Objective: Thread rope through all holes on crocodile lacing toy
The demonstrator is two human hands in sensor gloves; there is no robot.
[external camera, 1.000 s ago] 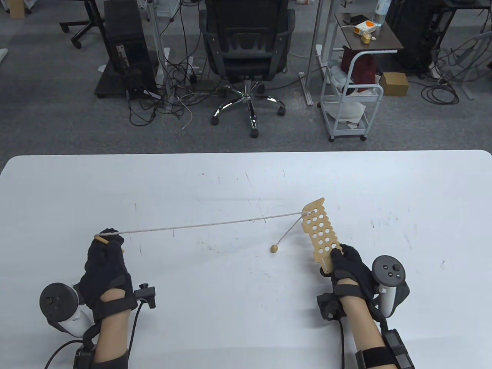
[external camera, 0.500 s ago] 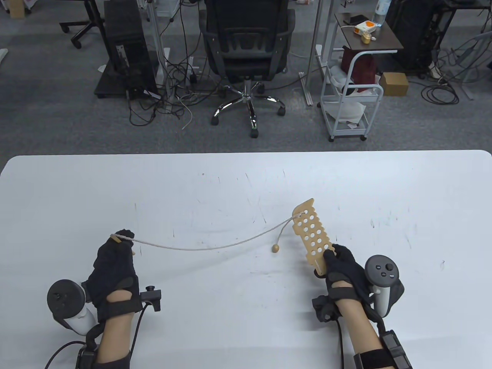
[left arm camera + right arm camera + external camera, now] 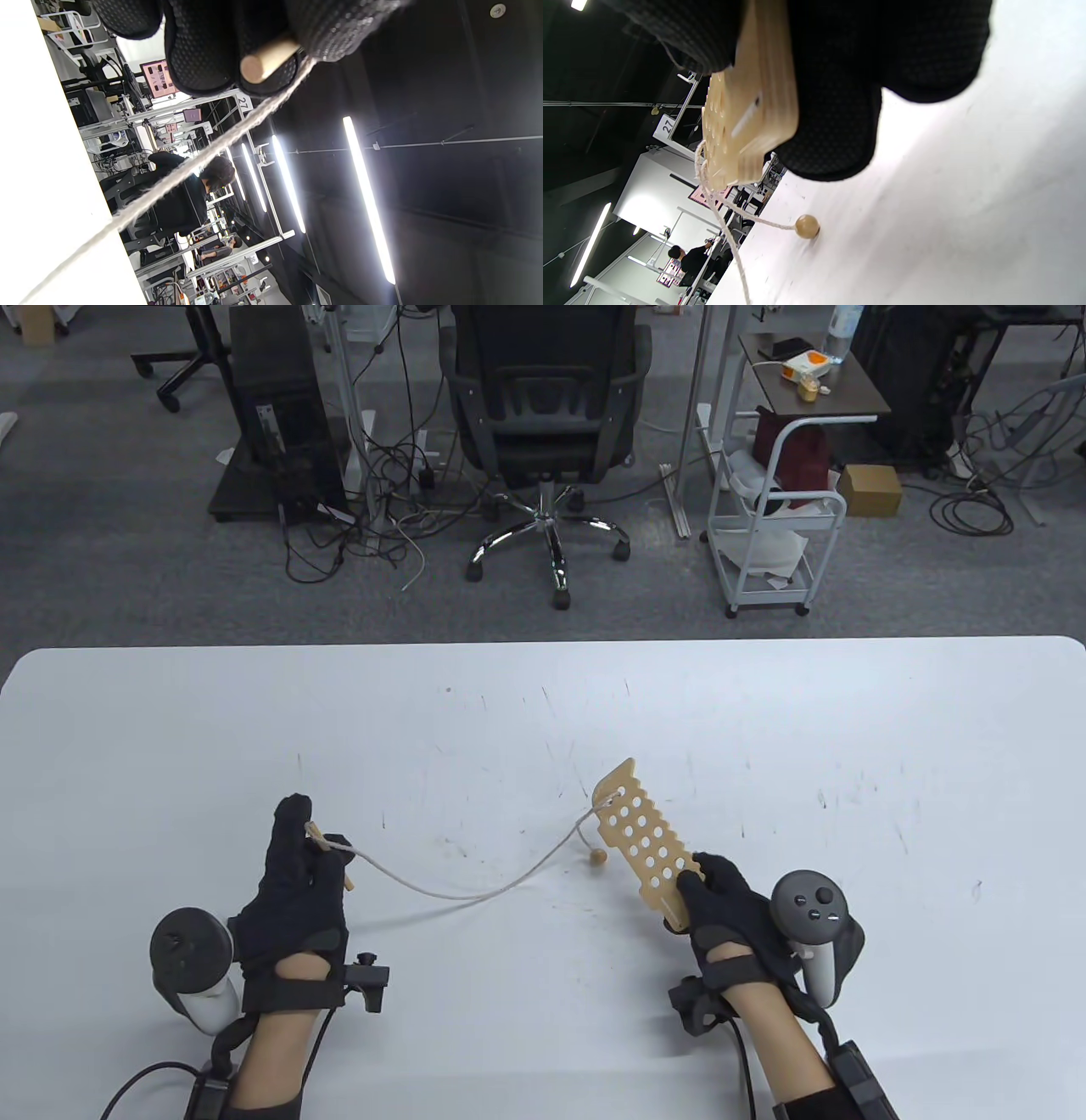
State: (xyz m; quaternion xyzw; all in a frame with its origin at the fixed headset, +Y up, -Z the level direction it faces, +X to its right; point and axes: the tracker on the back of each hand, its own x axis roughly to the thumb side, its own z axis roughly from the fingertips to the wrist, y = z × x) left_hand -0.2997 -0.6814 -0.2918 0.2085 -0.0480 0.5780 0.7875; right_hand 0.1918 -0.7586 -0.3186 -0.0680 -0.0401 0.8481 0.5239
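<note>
My right hand (image 3: 708,891) grips the near end of the wooden crocodile lacing board (image 3: 638,836), which is held above the table and points up-left; the board (image 3: 742,106) also fills the top of the right wrist view. A pale rope (image 3: 475,891) passes through a hole at the board's far end. Its short end hangs down to a wooden bead (image 3: 598,858) resting on the table, the bead (image 3: 807,226) also showing in the right wrist view. The long end sags across to my left hand (image 3: 301,857), which pinches the wooden needle stick (image 3: 329,853). That stick (image 3: 265,63) pokes out between gloved fingers.
The white table (image 3: 543,712) reaches from edge to edge. Beyond its far edge stand an office chair (image 3: 543,415), a white trolley (image 3: 772,526) and cables on the floor.
Both hands have moved toward each other. The rope, taut a second ago, now sags in a loop. The board and the bead have shifted left.
</note>
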